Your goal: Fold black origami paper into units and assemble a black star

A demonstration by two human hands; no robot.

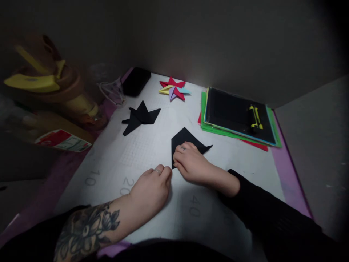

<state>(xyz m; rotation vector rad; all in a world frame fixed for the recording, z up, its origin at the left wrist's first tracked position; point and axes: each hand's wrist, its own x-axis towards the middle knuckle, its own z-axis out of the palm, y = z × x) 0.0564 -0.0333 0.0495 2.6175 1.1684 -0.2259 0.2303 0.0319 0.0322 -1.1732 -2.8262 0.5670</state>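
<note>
A folded piece of black origami paper [183,136] lies on the white mat, with a pointed corner reaching out to the right. My right hand [191,162] bends over its lower part, fingers curled and pressed together on the paper. At the paper's lower left corner, my left hand [154,183] is closed, its thumb and forefinger pinching the tip. The right fingers cover part of the folds. Further left rests a finished-looking black paper shape with several points [141,118], touched by neither hand.
Behind lies a multicoloured paper star [175,88] beside a black phone [136,81]. At right, a stack of coloured paper [229,112] carries a black and yellow object [255,118]. A brown and yellow bottle [68,91] and a carton [64,140] stand left. Walls enclose the back.
</note>
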